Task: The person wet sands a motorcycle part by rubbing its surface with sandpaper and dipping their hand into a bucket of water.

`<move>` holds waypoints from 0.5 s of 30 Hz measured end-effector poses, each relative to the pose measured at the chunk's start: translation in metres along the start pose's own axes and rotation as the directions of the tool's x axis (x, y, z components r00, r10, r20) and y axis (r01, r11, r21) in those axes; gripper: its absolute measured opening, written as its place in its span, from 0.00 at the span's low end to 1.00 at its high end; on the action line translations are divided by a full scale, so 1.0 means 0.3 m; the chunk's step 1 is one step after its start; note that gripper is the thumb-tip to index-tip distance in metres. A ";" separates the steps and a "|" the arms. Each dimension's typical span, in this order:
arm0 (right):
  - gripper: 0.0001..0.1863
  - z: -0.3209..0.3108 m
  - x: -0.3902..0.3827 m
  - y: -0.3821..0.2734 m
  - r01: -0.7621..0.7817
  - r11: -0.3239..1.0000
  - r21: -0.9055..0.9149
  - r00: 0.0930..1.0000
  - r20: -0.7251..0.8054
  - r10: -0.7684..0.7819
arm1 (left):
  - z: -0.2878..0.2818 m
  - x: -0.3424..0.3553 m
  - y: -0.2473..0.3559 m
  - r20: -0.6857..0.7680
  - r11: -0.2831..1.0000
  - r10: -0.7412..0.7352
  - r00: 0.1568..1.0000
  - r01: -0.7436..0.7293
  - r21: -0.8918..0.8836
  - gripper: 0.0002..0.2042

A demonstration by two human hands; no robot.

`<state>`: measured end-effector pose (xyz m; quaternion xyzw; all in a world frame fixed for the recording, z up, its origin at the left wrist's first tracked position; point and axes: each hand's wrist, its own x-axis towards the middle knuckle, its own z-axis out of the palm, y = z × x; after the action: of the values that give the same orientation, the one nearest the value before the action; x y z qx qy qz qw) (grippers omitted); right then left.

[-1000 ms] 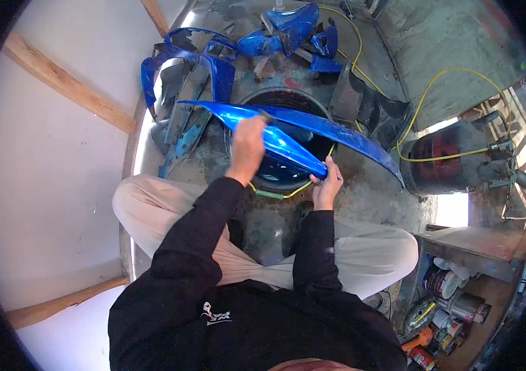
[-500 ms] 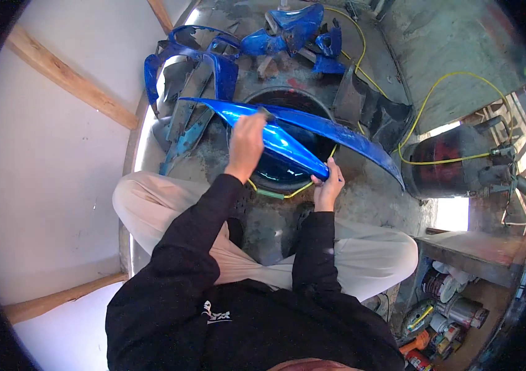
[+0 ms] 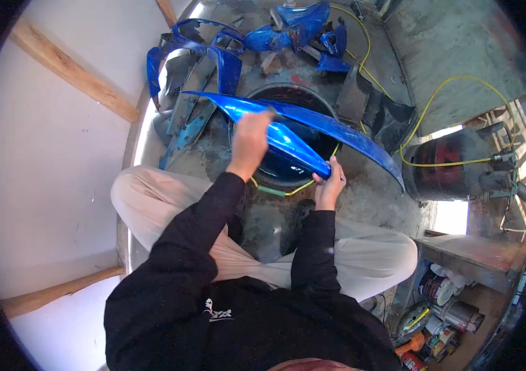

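A glossy blue plastic fairing panel, long and pointed, is held tilted over a black bucket. Its narrow right end is in the grip of my right hand, thumb up along the edge. My left hand is closed and lies on the middle of the panel. A small dark piece pokes out of its fingertips; its kind is too blurred to tell. Behind the glossy face stretches a long blue strip, reaching right past the bucket; whether it belongs to the same panel, I cannot tell.
Several blue body parts and dark plastic panels lie on the floor behind the bucket. A dark tank with a yellow hose stands at the right. Low right is a wooden shelf over cans and tools.
My left hand has shifted slightly to the right and down along the panel, with the small dark piece in it. My right hand keeps its grip at the narrow end.
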<state>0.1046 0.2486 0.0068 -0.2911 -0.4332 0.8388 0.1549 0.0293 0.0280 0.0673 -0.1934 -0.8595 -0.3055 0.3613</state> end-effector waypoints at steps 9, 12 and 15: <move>0.17 0.005 -0.003 -0.003 0.002 1.000 0.000 1.000 -0.007 -0.002 | -0.012 0.019 -0.008 -0.037 0.968 -0.216 0.976 0.219 0.121 0.09; 0.17 0.009 -0.001 -0.003 0.005 1.000 -0.002 1.000 0.002 -0.005 | -0.020 0.031 -0.022 0.180 0.956 0.277 0.944 -0.251 -0.155 0.09; 0.16 0.004 -0.005 -0.005 0.016 1.000 0.012 1.000 0.009 -0.016 | -0.060 0.075 -0.103 0.058 0.996 -0.056 0.997 0.052 0.070 0.08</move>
<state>0.1049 0.2480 0.0090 -0.2831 -0.4310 0.8415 0.1613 0.0064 -0.0042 0.0819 -0.1669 -0.8847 -0.2797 0.3334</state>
